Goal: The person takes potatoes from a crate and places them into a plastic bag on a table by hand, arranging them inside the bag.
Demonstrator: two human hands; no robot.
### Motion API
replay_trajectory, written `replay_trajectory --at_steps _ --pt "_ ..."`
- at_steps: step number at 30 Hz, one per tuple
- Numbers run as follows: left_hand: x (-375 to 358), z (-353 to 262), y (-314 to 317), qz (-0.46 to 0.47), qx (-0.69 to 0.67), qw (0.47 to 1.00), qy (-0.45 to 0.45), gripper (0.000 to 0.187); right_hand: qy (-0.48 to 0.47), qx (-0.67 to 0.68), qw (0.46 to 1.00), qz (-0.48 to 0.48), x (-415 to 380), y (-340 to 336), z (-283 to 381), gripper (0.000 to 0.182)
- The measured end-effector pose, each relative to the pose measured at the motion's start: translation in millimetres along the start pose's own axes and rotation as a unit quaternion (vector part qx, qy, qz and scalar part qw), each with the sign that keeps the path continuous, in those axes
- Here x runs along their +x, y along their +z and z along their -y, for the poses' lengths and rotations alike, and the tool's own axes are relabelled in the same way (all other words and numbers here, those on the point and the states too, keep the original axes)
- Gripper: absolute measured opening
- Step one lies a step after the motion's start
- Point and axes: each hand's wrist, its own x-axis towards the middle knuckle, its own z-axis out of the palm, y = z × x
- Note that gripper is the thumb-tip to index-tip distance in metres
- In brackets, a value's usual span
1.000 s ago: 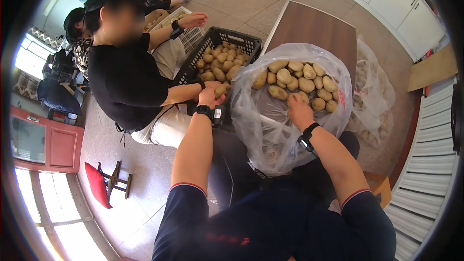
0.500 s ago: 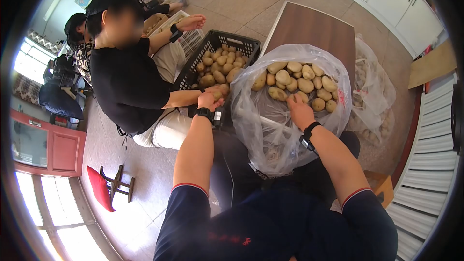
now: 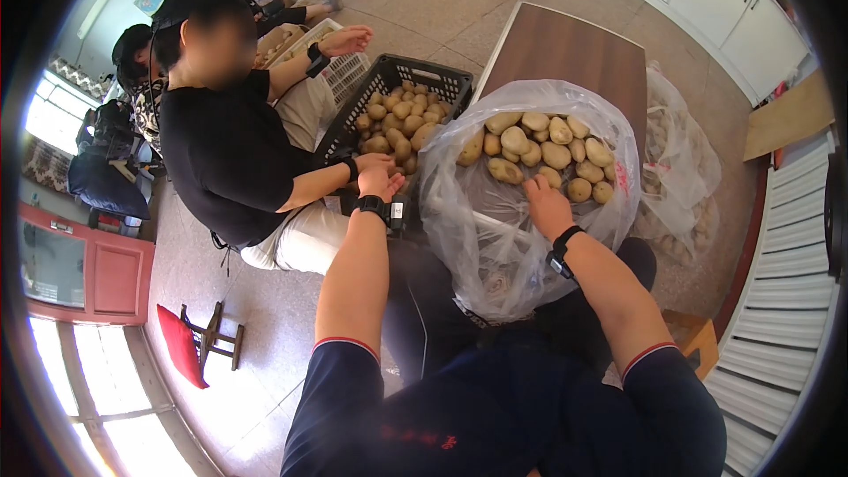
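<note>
My left hand [image 3: 380, 184] is stretched out at the near end of a black crate [image 3: 455, 79], palm partly up and fingers apart, with no potato visible in it. Just above it, almost touching, is a co-worker's hand [image 3: 374, 164]. Several potatoes [image 3: 402, 109] fill the crate. On my lap side, a clear plastic bag [image 3: 481, 252] lies wide open with potatoes [image 3: 556, 155] grouped in its far part. My right hand [image 3: 548, 206] reaches into the bag, its extended fingertips at a potato [image 3: 549, 178] on the near edge of the group.
A brown table [image 3: 565, 49] stands beyond the bag. Another filled plastic bag [image 3: 676, 168] is on the floor to the right. The co-worker [image 3: 230, 141] sits at my left, near a white crate [image 3: 344, 75]. A red-seated stool [image 3: 181, 349] is at lower left.
The potato that was in my left hand is no longer seen there, and the fingers have opened. The co-worker's hand has shifted slightly back. My right hand has hardly moved.
</note>
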Motion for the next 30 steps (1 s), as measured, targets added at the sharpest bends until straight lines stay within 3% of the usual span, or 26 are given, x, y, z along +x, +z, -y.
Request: replay_trajectory --at_steps 2,6,17,30 --pt "-0.7 2.6 6.0 0.034 -0.022 0.999 -0.010 0.029 0.005 -0.003 1.000 -0.006 -3.8 2.0 -1.7 0.029" --pt "-31.0 -4.1 30.4 0.007 0.008 1.000 -0.004 0.029 -0.001 -0.004 1.000 -0.029 -10.9 3.7 -1.0 0.034" --pt "-50.9 2.8 54.1 0.161 0.059 0.985 0.030 0.024 0.022 -0.013 1.000 -0.015 -14.5 2.1 0.1 0.033" --pt "-84.7 5.4 80.8 0.229 0.155 0.961 0.020 0.030 0.082 0.149 0.985 0.031 -18.7 -8.8 1.4 0.041"
